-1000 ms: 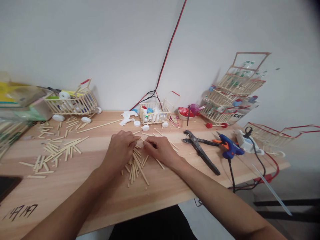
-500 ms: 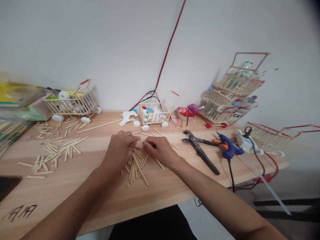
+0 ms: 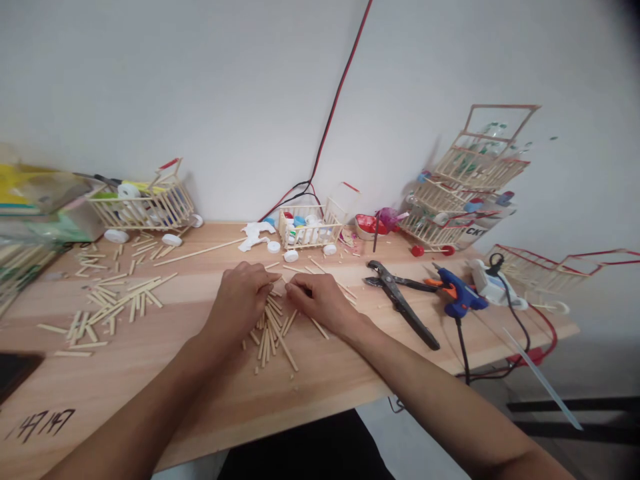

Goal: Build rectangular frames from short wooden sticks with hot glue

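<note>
My left hand (image 3: 240,297) is closed in a pinch above a loose pile of short wooden sticks (image 3: 270,330) in the middle of the table. Just to its right, my right hand (image 3: 313,298) is closed too, its fingertips pinched close to the left ones. Between the fingertips shows a small pale wooden stick (image 3: 281,277), largely hidden by the fingers. Sticks fan out toward the front from under both hands, and some lie behind the right hand.
More cut sticks (image 3: 120,297) are scattered left. Stick-built carts (image 3: 145,212) stand along the wall, with a small cart (image 3: 313,230) holding bottle caps at centre. Black pliers (image 3: 403,303), a blue glue gun (image 3: 463,300) and a white power strip (image 3: 493,283) lie right. A dark tablet-like object (image 3: 17,373) is left.
</note>
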The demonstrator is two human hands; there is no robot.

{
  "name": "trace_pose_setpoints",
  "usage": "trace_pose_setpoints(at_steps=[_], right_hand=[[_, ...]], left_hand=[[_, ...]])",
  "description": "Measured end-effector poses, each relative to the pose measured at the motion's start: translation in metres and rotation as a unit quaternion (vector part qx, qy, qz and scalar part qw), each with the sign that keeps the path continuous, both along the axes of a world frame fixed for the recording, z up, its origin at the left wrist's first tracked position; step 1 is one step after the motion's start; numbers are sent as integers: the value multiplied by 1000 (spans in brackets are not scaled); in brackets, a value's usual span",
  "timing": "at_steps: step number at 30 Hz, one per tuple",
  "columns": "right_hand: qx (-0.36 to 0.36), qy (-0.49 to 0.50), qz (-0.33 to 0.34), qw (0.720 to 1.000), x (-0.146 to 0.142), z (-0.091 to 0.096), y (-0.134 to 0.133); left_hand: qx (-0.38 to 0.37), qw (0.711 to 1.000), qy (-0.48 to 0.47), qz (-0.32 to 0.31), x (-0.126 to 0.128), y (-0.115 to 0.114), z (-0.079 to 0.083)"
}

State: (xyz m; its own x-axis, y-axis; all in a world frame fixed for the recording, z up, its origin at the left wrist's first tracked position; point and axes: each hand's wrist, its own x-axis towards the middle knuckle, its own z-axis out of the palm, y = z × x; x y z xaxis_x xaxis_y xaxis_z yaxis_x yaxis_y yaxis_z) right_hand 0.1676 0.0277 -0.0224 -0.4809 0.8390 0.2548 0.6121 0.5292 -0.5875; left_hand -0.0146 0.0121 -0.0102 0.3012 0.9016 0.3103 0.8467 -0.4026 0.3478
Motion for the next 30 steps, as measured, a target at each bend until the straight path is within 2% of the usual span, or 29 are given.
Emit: trace_pose_setpoints(at_steps=[30], right_hand=[[0, -3, 2, 1000, 0, 2, -1]], left_hand=[[11, 1000, 16, -2, 0, 0, 0]])
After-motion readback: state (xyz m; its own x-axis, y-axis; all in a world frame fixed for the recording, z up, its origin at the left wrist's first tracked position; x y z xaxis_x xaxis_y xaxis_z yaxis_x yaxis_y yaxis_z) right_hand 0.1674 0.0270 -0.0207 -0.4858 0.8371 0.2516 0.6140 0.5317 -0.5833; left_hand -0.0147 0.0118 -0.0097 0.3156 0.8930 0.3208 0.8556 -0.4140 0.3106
